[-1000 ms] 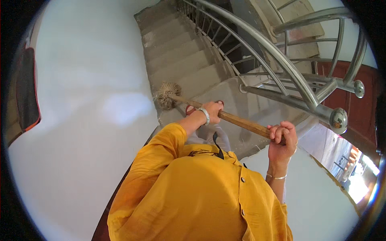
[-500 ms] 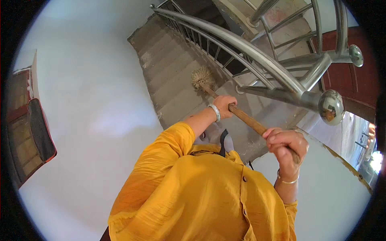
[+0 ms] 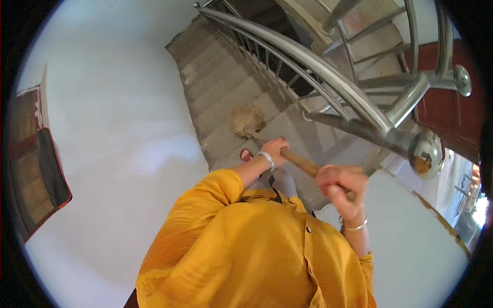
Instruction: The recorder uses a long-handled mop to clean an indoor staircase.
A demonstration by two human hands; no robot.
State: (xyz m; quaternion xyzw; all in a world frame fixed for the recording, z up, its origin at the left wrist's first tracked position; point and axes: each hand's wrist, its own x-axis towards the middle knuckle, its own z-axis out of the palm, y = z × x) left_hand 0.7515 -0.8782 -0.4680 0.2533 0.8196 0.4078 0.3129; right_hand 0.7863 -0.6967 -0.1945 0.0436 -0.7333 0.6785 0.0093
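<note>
A mop with a beige, stringy, rounded head (image 3: pixel 247 122) rests on a concrete stair. Its wooden handle (image 3: pixel 302 162) slants from there toward my right side. My left hand (image 3: pixel 276 151), with a pale bangle at the wrist, is wrapped round the handle on the stretch closer to the mop head. Farther up, my right hand (image 3: pixel 343 190) grips the handle near its end, the wrist ringed by a thin bangle. A red shoe (image 3: pixel 246 154) shows just below the mop head, partly behind my left forearm.
Concrete stairs (image 3: pixel 218 82) run away toward the upper left beside a white wall (image 3: pixel 113 128). A shiny metal railing (image 3: pixel 308 49) with a ball end (image 3: pixel 426 153) borders them on the right. At far left is a window-like opening (image 3: pixel 38 164); a dark red door (image 3: pixel 447 97) stands at right.
The mop head has moved left and nearer to me across the steps. Both hands have shifted left with the handle, still gripping it. The red shoe has come into view.
</note>
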